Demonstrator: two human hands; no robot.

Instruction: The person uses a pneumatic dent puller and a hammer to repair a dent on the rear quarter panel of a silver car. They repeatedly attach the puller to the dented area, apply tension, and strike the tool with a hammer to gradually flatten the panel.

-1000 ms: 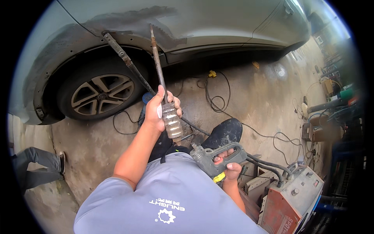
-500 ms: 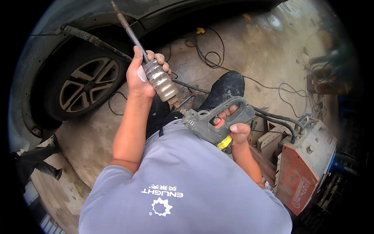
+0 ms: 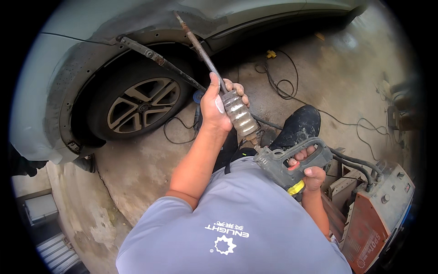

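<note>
My left hand (image 3: 215,106) is closed around the ribbed metal sliding weight (image 3: 240,115) of a spot-weld dent puller. The thumb lies along its long steel rod (image 3: 200,49). That rod slants up and away, its rusty tip at the grey-patched car panel (image 3: 150,20) above the wheel; I cannot tell whether they touch. At the near end, my right hand (image 3: 311,172) grips the black gun-style handle (image 3: 278,164), fingers through its loop by a red trigger. A yellow part (image 3: 296,187) sits under the handle.
A car wheel (image 3: 143,107) is at left, with a metal bar (image 3: 157,59) slanting across the arch. Thick cables (image 3: 353,163) link the handle to a red-and-grey welding machine (image 3: 374,205) at right. A thin black cable (image 3: 335,117) trails over the concrete floor.
The view has shifted, so the car, wheel and puller appear farther right and lower. More of the car panel shows behind the rod tip. Both hands keep their grips.
</note>
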